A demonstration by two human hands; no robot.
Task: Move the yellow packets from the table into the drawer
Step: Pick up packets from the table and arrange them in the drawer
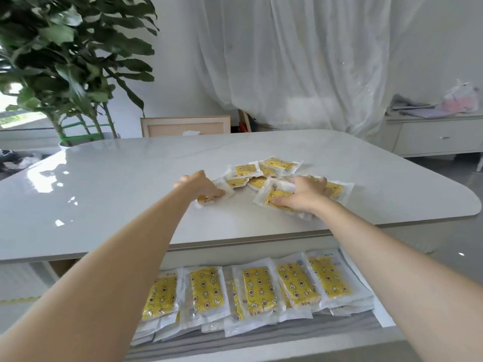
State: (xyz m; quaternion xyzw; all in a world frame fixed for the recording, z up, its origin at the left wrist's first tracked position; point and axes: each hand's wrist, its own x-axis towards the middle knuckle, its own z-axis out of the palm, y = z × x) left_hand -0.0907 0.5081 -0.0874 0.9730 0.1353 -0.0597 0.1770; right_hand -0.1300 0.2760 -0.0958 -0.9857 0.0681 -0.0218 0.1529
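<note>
While both arms stretch over the near edge of the pale surface (130,194), each hand lands on yellow packets around its middle. The left hand (200,186) bends down onto a single packet (209,199) lying apart at the left of the group; its fingers are curled and its thumb pinches the packet's near side against the surface. The right hand (307,193) covers a tilted packet (273,195) at the right of the group, fingers (320,183) spread and hooked over its far side, thumb pressed along the near edge, so the packet is clamped between them. Behind and between the hands a loose pile (261,171) of further packets lies overlapping, toward the far side.

Below the near edge the drawer (287,333) stands pulled out, with a grey lining at its front. Stored packets (257,286) fill it in an overlapping row from left to right, stacked several deep.

Past the far edge stand a chair back (185,125), a leafy plant (65,61) at the far left corner, a white curtain (300,61) and a low cabinet (439,137) on the right.
</note>
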